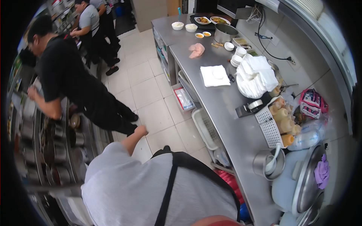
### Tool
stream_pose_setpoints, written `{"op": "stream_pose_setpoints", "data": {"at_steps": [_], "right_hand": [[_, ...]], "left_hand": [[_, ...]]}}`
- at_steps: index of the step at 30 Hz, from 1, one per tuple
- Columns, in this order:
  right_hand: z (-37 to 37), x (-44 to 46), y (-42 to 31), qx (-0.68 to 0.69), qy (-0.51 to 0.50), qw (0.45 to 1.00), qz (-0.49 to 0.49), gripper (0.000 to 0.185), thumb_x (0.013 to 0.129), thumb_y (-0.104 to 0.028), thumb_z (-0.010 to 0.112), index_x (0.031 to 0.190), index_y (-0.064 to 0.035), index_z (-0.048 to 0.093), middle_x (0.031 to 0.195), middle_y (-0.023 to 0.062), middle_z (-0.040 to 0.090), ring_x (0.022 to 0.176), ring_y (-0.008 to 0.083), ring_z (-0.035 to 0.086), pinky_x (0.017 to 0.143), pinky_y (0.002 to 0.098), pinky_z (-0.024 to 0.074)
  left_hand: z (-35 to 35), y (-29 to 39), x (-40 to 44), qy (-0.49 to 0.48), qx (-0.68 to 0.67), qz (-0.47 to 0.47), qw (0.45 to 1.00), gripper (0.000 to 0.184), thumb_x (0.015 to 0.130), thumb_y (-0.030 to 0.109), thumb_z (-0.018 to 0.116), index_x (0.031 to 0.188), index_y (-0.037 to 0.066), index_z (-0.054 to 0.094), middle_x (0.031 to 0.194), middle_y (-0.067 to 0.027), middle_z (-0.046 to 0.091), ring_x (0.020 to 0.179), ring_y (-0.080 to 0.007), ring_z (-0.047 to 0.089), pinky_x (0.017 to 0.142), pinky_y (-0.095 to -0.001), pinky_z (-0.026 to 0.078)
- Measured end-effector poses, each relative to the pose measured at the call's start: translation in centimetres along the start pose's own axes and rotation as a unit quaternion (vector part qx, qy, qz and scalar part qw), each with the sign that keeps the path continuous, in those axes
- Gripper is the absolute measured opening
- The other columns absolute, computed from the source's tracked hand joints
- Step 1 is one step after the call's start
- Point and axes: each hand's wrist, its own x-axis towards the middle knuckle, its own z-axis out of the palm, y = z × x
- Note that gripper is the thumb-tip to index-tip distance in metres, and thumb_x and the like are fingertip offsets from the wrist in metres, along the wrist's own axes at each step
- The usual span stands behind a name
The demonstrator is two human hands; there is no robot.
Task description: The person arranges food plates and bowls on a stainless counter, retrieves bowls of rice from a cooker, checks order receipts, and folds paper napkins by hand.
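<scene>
The left hand (141, 131) hangs left of the frame's centre, over the pale tiled floor (160, 113) and next to the black trousers (100, 103) of a co-worker (56, 64); whether it touches them cannot be told. Its fingers look curled, but I cannot tell whether they grip anything. The right hand is out of view. The co-worker stands at upper left, by shelves (56, 150) of pans; more people (90, 22) stand beyond. The wearer's grey shirt (120, 180) fills the lower middle. A steel counter (222, 109) runs from top centre to lower right. Near its top end are two bowls (177, 25), two filled plates (220, 20) and a pot (225, 34). Below them lie a pink cloth (197, 50), napkins (215, 76) and a white heap (256, 75). At right, a basket (268, 130) holds bottles (281, 115); below, a ladle (274, 158) leans in a steel pan (259, 160) beside a tub (284, 184), near a purple cloth (322, 172).
</scene>
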Motion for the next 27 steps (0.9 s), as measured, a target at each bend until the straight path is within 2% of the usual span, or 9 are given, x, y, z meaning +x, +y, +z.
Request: {"op": "stream_pose_setpoints", "data": {"at_steps": [2,4,6,8,13,15,18,21,27], "right_hand": [[-5.6,-2.3,0.1,0.484,0.012,0.854,-0.189,0.057,0.055,-0.045,0.074,0.093,-0.0059,0.060,0.085,0.0155,0.060,0.077,0.0307,0.061,0.065,0.0434,0.0496],[-8.6,-4.7,-6.9,0.250,0.168,0.921,-0.247,0.050,0.066,-0.033,0.072,0.099,-0.0016,0.054,0.097,0.0202,0.056,0.090,0.0281,0.058,0.076,0.0430,0.0481],[-8.3,-5.5,-11.3,0.398,-0.150,0.891,-0.161,0.089,0.063,-0.042,0.077,0.135,-0.0192,0.029,0.128,0.0226,0.040,0.111,0.0394,0.046,0.087,0.0454,0.0430],[-13.0,-9.3,-18.0,0.570,-0.215,0.769,-0.192,0.079,0.070,-0.025,0.076,0.134,-0.0109,0.032,0.133,0.0205,0.034,0.111,0.0326,0.048,0.087,0.0391,0.0439],[-24.3,-19.4,-31.9,0.640,-0.279,0.669,-0.255,0.079,0.069,-0.015,0.074,0.135,-0.0094,0.030,0.131,0.0173,0.033,0.116,0.0275,0.040,0.095,0.0386,0.0353],[-26.8,-23.8,-37.1,0.691,-0.346,0.559,-0.301,0.084,0.067,-0.016,0.073,0.137,-0.0119,0.027,0.130,0.0173,0.035,0.117,0.0280,0.039,0.098,0.0383,0.0328],[-29.7,-30.5,-45.9,0.672,-0.374,0.524,-0.366,0.093,0.056,-0.027,0.076,0.134,-0.0073,0.029,0.128,0.0153,0.035,0.116,0.0278,0.039,0.097,0.0408,0.0333],[-35.2,-38.8,-55.5,0.672,-0.471,0.402,-0.405,0.092,0.052,-0.025,0.077,0.130,-0.0049,0.031,0.125,0.0150,0.037,0.115,0.0284,0.040,0.096,0.0390,0.0344],[-46.6,-55.6,-68.6,0.542,-0.378,0.325,-0.676,0.085,0.049,-0.025,0.076,0.125,-0.0102,0.041,0.123,0.0194,0.044,0.117,0.0360,0.040,0.098,0.0417,0.0348]], "left_hand": [[-3.4,-3.8,-0.2,-0.055,-0.041,-0.080,0.994,0.038,0.072,0.028,0.062,0.101,0.003,0.064,0.107,-0.0150,0.062,0.097,-0.0290,0.061,0.079,-0.0379,0.051],[-5.0,-6.7,2.4,-0.068,-0.042,-0.075,0.994,0.038,0.072,0.032,0.063,0.096,0.003,0.066,0.096,-0.0152,0.065,0.092,-0.0284,0.063,0.078,-0.0364,0.050],[-7.5,-7.2,6.5,-0.050,-0.083,-0.025,0.995,0.037,0.072,0.035,0.064,0.090,0.003,0.066,0.081,-0.0141,0.066,0.084,-0.0273,0.064,0.076,-0.0360,0.050],[-10.3,-5.7,12.0,0.001,-0.140,0.046,0.989,0.038,0.071,0.038,0.066,0.086,0.003,0.066,0.071,-0.0125,0.066,0.075,-0.0267,0.065,0.073,-0.0363,0.050],[-21.4,5.6,20.1,0.041,-0.374,0.188,0.907,0.032,0.075,0.033,0.065,0.091,0.005,0.064,0.077,-0.0156,0.065,0.072,-0.0272,0.064,0.069,-0.0359,0.050],[-25.3,9.5,21.6,0.073,-0.336,0.252,0.905,0.032,0.076,0.030,0.065,0.095,0.005,0.063,0.079,-0.0152,0.065,0.072,-0.0255,0.064,0.067,-0.0345,0.050],[-30.7,11.5,22.8,0.100,-0.254,0.329,0.904,0.033,0.079,0.028,0.065,0.102,0.003,0.061,0.076,-0.0116,0.065,0.066,-0.0152,0.063,0.060,-0.0292,0.049],[-34.3,9.4,26.6,0.050,-0.288,0.314,0.903,0.034,0.081,0.028,0.064,0.103,0.002,0.060,0.078,-0.0108,0.064,0.068,-0.0151,0.062,0.060,-0.0277,0.049],[-40.1,4.0,35.5,-0.008,-0.492,0.214,0.844,0.029,0.084,0.021,0.059,0.107,0.002,0.056,0.084,-0.0075,0.062,0.070,-0.0145,0.061,0.061,-0.0252,0.049]]}}
